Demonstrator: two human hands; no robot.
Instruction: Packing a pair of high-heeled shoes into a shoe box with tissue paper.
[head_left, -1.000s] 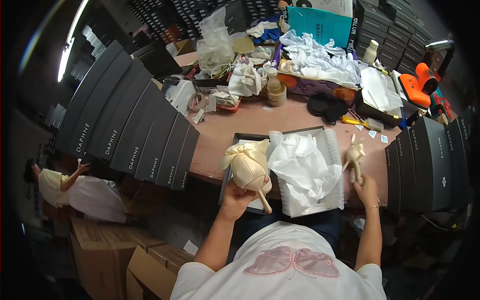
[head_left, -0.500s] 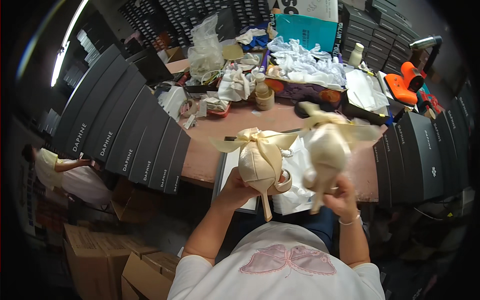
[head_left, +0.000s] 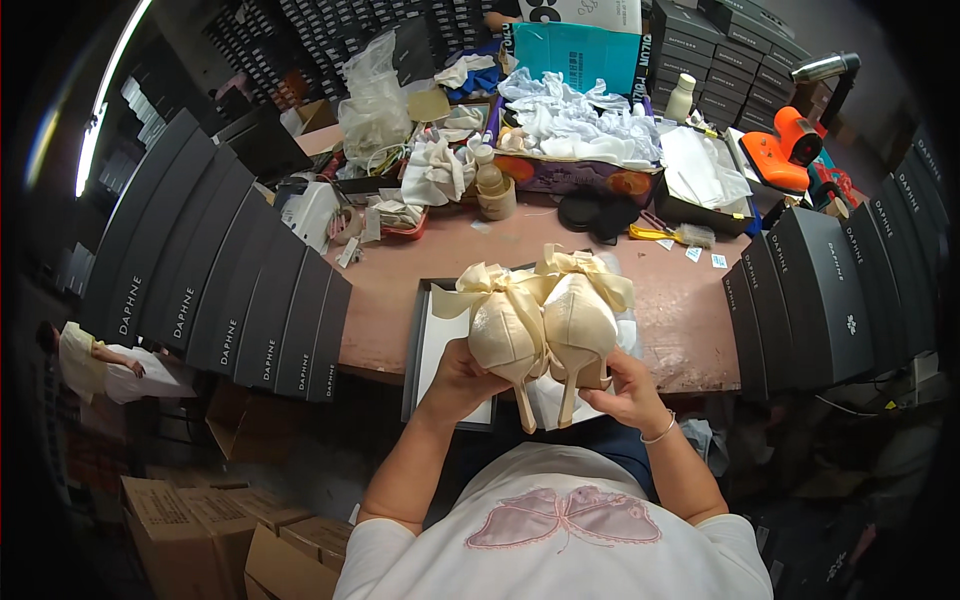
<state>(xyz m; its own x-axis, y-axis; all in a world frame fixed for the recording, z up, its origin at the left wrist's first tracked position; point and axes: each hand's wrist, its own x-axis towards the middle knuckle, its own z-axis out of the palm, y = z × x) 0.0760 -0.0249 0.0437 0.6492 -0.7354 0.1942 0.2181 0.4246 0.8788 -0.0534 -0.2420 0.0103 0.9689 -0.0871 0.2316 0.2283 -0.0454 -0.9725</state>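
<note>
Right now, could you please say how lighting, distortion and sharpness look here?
In the head view, the fluorescent tube glares at upper left, the left shoebox stack bows near the dark rim, and the cream high-heeled shoes look fairly sharp.

The head view looks down, near the table (head_left: 680, 325) — dark rim perhaps bent.

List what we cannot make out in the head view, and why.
Head view: toes of the left shoe and right shoe, blocked by the shoes themselves.
Head view: some fingers of the left hand, behind the left shoe.
Head view: top of the white carton, cut off by the upper edge.
Head view: print on the far stacked boxes, too small.
</note>
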